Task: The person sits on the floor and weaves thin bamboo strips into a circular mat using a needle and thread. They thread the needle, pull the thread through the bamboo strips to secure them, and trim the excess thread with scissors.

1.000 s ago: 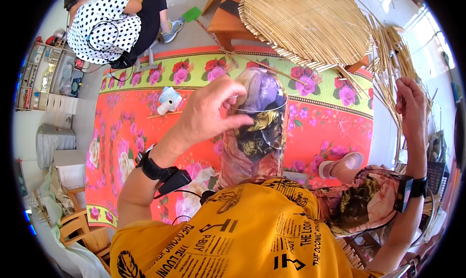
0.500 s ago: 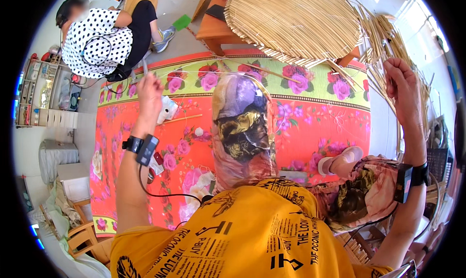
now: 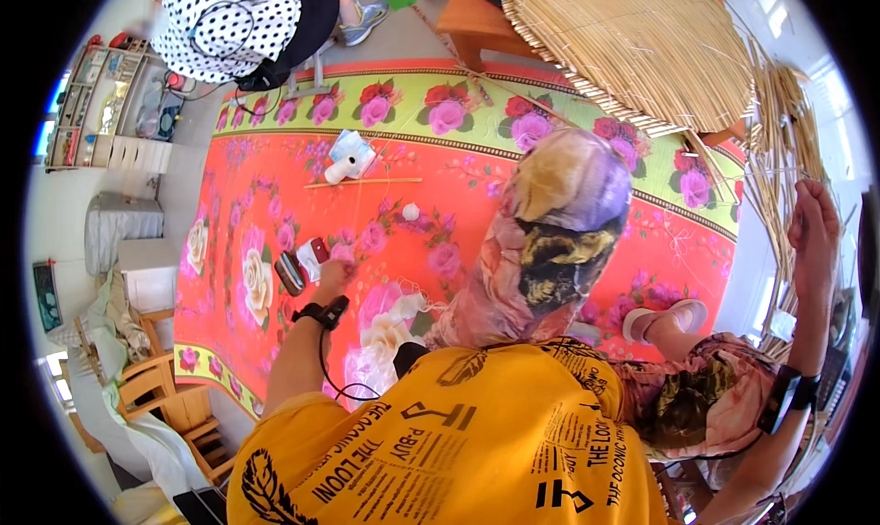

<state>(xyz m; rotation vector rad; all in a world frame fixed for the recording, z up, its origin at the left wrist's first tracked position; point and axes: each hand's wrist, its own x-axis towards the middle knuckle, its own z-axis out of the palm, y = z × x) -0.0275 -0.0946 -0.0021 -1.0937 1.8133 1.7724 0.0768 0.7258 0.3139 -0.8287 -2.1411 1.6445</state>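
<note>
Low over a red flowered cloth [image 3: 302,213], my left hand [image 3: 339,276] is beside a small dark-red and white item [image 3: 313,257] and a dark oblong case [image 3: 290,273]. Its fingers look curled in; whatever they hold is too small to make out. Raised at the far right, my right hand [image 3: 814,215] is pinched closed in front of loose straw stalks [image 3: 772,140]. What lies between its fingertips cannot be made out. Loose white thread [image 3: 414,303] lies on the cloth near my left hand. My patterned trouser knee [image 3: 568,222] rises between my hands.
A round mat of straw stalks [image 3: 632,48] rests on an orange wooden table [image 3: 472,34]. A white roll [image 3: 341,169], a thin stick [image 3: 362,184] and a white ball [image 3: 411,211] lie on the cloth. A person in a dotted top [image 3: 225,25] sits at the far left.
My left hand has dropped from the cloth's far part toward me, down beside the dark-red and white item. My right hand stays raised. The view has shifted, moving the surroundings rightward and upward.
</note>
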